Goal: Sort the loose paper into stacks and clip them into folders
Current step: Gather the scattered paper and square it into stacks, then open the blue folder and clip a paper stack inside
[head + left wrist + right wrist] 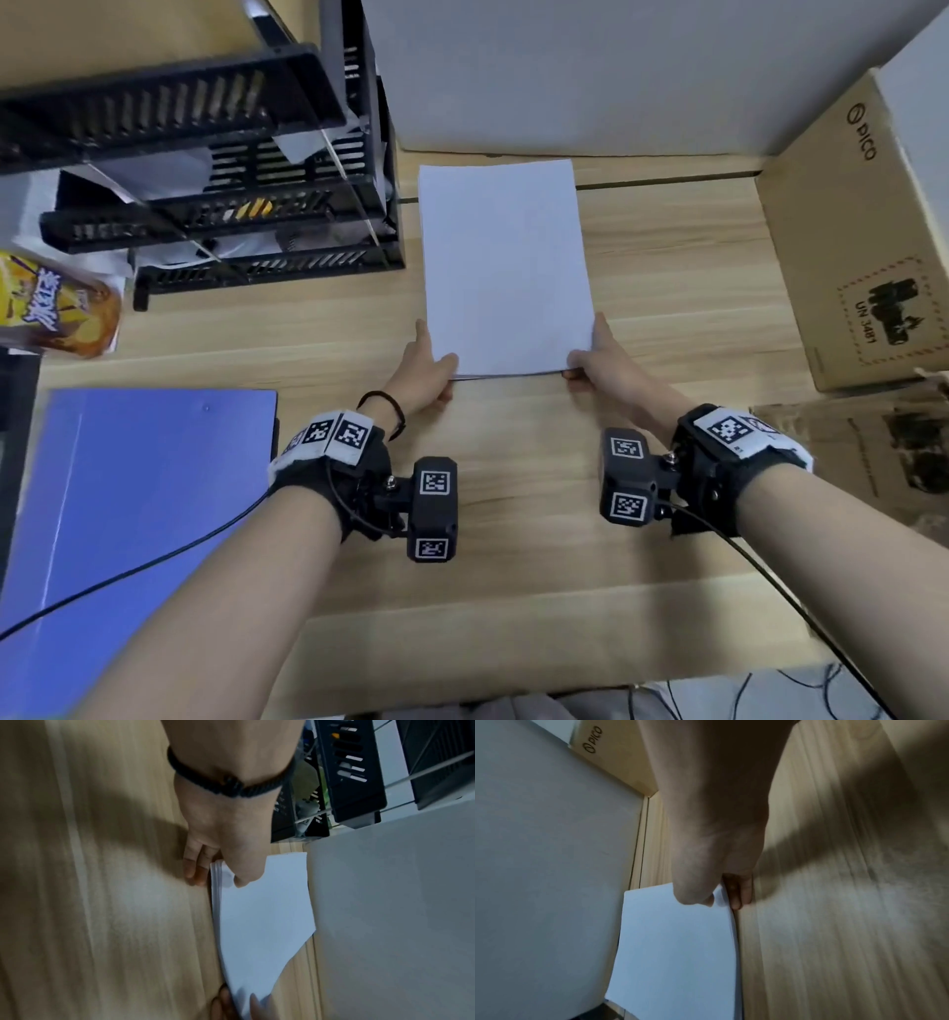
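A neat stack of white paper [506, 267] is held over the wooden desk [667, 288]. My left hand [429, 367] pinches its near left corner, thumb on top and fingers underneath. My right hand [595, 362] pinches the near right corner the same way. In the left wrist view the stack of white paper [262, 914] shows several sheet edges under my left hand's thumb [244, 874]. In the right wrist view my right hand [713, 894] grips the paper stack [677, 943] at its corner. A blue folder [138, 514] lies flat at the desk's near left.
A black tiered paper tray [215, 195] stands at the back left, with a snack bag [56, 313] beside it. A cardboard box [852, 241] stands on the right. A white board [590, 77] leans at the back. Cables run off both wrists.
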### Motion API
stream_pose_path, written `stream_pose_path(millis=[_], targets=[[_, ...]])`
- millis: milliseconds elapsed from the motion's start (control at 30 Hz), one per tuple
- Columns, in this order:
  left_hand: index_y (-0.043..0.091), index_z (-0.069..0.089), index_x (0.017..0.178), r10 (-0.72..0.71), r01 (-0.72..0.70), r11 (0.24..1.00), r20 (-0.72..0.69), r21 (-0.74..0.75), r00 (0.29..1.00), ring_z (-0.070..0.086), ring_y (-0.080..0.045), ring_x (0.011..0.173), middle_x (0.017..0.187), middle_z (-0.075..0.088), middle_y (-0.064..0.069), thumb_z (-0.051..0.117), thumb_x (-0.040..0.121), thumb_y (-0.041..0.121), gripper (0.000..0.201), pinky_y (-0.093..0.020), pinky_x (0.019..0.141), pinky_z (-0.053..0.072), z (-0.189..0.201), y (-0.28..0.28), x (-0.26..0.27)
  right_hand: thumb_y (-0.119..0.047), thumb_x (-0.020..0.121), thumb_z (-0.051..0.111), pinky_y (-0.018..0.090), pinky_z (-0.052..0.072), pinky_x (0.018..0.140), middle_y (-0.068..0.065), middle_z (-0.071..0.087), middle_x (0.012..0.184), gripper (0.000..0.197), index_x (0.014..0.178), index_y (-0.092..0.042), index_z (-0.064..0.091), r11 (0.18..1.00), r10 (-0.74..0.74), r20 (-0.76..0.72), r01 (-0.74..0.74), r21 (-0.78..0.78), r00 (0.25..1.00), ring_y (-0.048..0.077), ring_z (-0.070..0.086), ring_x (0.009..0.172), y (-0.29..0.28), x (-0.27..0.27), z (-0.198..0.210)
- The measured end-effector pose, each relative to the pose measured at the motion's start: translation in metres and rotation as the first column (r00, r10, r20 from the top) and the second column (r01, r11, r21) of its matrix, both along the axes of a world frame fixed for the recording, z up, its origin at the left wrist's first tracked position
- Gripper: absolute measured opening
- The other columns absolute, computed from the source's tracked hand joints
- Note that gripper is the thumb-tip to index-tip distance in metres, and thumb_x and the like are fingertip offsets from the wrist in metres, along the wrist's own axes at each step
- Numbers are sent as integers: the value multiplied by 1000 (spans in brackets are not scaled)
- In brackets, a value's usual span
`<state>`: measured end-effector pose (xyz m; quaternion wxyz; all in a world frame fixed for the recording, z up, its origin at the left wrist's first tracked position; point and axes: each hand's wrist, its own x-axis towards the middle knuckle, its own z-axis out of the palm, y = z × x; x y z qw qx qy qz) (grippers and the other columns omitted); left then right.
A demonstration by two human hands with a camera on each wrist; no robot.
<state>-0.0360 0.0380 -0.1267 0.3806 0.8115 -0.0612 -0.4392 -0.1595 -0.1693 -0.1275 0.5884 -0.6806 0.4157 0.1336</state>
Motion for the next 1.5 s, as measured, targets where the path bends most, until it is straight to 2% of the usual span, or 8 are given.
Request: stream_pose_path(millis=[200,333,467,600,800,1100,1200,1500], targets=[[16,23,149,183,-182,983,74,-15,980,57,-17,66,87,54,6,42,94,10,58,-24,53,45,17,72,-1,-28,59,54,31,38,59,11,54,92,22,79,-26,45,931,-310,-60,290,-219,949,24,53,84,-1,-31,-28],[14,55,125,286,-275,954,96,-117,953,54,-13,63,96,62,-4,47,98,13,29,-11,45,41,29,152,1,-3,88,44,23,41,44,10,57,64,16,98,-12,53,887,-451,-14,450,104,892,22,52,54,79,-37,10],[23,62,107,458,-434,889,342,-148,821,56,-20,84,100,63,-6,54,94,9,21,-30,75,51,37,259,-5,-3,98,42,25,48,46,11,51,73,9,100,-9,49,911,-165,-111,195,365,980,22,52,50,170,-29,23],[18,52,131,434,-585,793,517,169,738,42,-32,126,134,48,-12,70,81,16,53,-48,109,32,32,365,-25,-11,92,52,25,49,58,6,51,77,8,87,-18,53,883,98,-123,-29,469,988,18,52,62,259,-10,16],[26,48,130,509,-583,770,303,258,806,54,-29,119,129,58,-3,72,48,63,93,-46,100,44,7,448,-65,-9,98,47,27,46,70,-1,58,86,13,106,-17,52,882,230,-87,-170,440,969,13,52,78,353,0,13],[15,56,113,595,-605,795,129,55,793,60,-22,97,103,63,2,65,87,41,38,-30,73,45,38,402,-109,-17,86,49,22,40,63,-9,58,71,3,88,-20,50,914,221,-90,-174,367,971,7,52,58,344,-36,20],[14,51,124,561,-562,827,52,8,826,59,-23,105,113,60,-2,63,90,31,39,-31,86,45,36,383,-121,-9,87,44,22,36,57,-14,51,55,23,68,-23,42,943,154,-99,-116,313,983,4,47,45,323,-56,20],[22,57,112,147,-142,988,-110,55,983,63,-21,103,116,65,-2,67,88,22,26,-35,98,47,32,298,-155,-11,89,48,20,31,47,-2,49,68,7,92,-15,52,960,-106,-93,127,249,990,11,41,53,243,-147,12]])
